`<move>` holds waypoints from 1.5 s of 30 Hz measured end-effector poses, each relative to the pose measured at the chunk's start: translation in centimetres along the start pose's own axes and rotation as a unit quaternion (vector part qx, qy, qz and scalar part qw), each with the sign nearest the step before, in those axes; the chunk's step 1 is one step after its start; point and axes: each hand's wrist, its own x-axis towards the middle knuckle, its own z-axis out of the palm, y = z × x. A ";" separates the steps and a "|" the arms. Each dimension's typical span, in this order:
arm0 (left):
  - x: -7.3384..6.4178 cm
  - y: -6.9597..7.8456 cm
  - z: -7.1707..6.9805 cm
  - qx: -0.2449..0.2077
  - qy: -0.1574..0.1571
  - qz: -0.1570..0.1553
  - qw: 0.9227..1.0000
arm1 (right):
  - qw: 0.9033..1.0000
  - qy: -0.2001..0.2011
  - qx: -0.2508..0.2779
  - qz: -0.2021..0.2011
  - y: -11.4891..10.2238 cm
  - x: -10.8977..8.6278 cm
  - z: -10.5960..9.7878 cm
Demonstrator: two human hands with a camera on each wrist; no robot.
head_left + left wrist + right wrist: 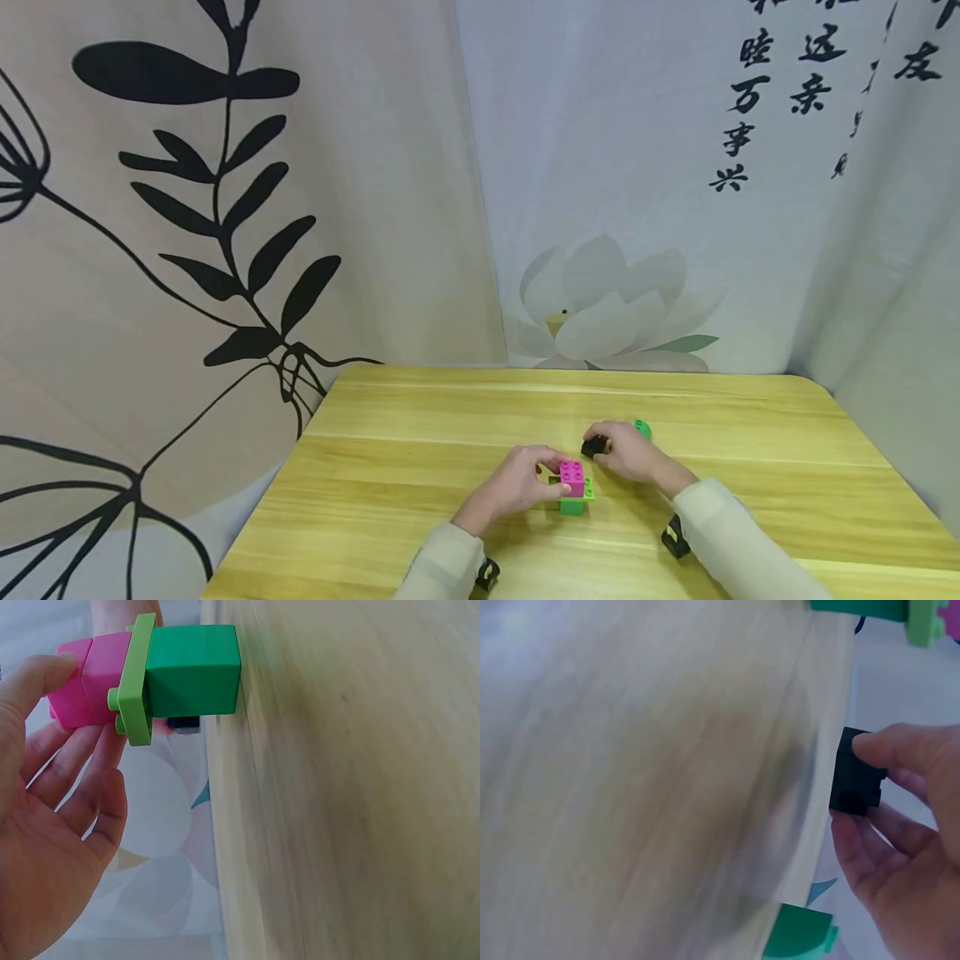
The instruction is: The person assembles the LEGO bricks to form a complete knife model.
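My left hand (517, 481) pinches the top of a small stack of toy building blocks between thumb and fingers. Two pink blocks (90, 679) sit uppermost, one on the other. Under them lies a flat lime green plate (136, 682) that juts out past the stack with bare studs. A dark green block (195, 671) forms the bottom. To the right, my right hand (633, 452) grips a black block (855, 774) between its thumb and fingers, apart from the stack. Just beyond that hand another green block (642, 428) stands on the table, partly hidden in the head view.
The wooden table (390, 467) reaches back to a hanging curtain (405, 208) printed with plants and writing. A black wrist camera (676, 537) is strapped at the right sleeve, another (487, 574) at the left.
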 end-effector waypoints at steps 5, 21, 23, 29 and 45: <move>0.0 -0.1 0.0 0.000 -0.001 0.001 1.000 | 0.999 0.009 -0.001 -0.044 -0.9 -0.8 -0.7; 0.0 -0.2 0.2 -0.017 -0.005 0.002 1.000 | 0.993 0.035 0.024 -0.107 -4.3 -3.0 -2.9; 0.0 -0.2 0.2 -0.018 -0.005 0.002 1.000 | 0.993 0.037 0.024 -0.106 -4.6 -3.1 -3.1; 0.0 -0.3 0.2 -0.021 -0.006 -0.003 1.000 | 0.994 0.032 0.029 -0.096 -5.3 -3.5 -3.5; 0.0 -0.3 0.0 -0.026 -0.010 -0.002 1.000 | 0.985 0.028 0.083 -0.148 -7.0 -3.5 -3.2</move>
